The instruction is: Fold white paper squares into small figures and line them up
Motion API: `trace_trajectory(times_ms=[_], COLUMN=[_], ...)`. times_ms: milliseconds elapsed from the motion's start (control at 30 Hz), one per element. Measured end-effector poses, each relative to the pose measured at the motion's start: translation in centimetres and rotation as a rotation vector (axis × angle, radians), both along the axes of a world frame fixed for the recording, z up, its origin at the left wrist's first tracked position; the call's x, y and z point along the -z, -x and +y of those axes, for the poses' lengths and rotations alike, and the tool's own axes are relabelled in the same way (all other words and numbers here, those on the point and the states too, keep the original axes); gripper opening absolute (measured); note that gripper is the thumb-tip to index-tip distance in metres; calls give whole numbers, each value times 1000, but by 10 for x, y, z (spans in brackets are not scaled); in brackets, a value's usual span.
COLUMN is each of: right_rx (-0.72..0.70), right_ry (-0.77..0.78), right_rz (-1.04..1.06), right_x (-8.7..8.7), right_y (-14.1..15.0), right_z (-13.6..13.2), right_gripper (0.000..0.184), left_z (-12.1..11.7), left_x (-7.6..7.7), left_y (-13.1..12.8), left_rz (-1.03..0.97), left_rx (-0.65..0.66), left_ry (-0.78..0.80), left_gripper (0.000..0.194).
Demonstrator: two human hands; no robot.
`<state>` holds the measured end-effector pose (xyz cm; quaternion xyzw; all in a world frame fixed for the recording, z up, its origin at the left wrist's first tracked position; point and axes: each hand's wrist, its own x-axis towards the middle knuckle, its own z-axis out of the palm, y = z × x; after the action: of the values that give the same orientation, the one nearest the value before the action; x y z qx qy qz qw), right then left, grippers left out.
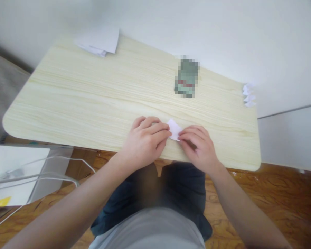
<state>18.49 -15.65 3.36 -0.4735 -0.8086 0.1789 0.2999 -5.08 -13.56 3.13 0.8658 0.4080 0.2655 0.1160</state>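
Observation:
A small piece of folded white paper (174, 129) lies between my two hands near the front edge of the pale wooden table (98, 93). My left hand (149, 140) rests on its left side, fingers together and their tips at the paper's edge. From the right, my right hand (198, 145) pinches the paper's lower right corner between thumb and fingers. The fingertips cover parts of its edges, so the exact folds cannot be made out.
Sheets of white paper (101, 41) are stacked at the back left. A pixelated green item (187, 76) lies beyond my hands. Several small folded white paper pieces (248, 95) stand in a row at the right edge. White cables (64, 177) hang at the lower left.

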Motion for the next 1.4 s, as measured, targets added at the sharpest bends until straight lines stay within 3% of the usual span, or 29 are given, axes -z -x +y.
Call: trace_trajectory(times_ms=[133, 433, 1400], right_rx=[87, 303, 403], right_ry=[54, 21, -22], right_rz=[41, -23, -36], right_x=[-3, 6, 9], right_y=[10, 25, 36], right_z=[0, 4, 0], right_gripper=[10, 4, 10], left_z=[-6, -6, -9], left_x=[1, 2, -3], left_y=[9, 10, 6], left_rz=[-3, -1, 64], left_rx=[1, 0, 14], left_ry=[41, 56, 26], left_gripper=[25, 27, 28])
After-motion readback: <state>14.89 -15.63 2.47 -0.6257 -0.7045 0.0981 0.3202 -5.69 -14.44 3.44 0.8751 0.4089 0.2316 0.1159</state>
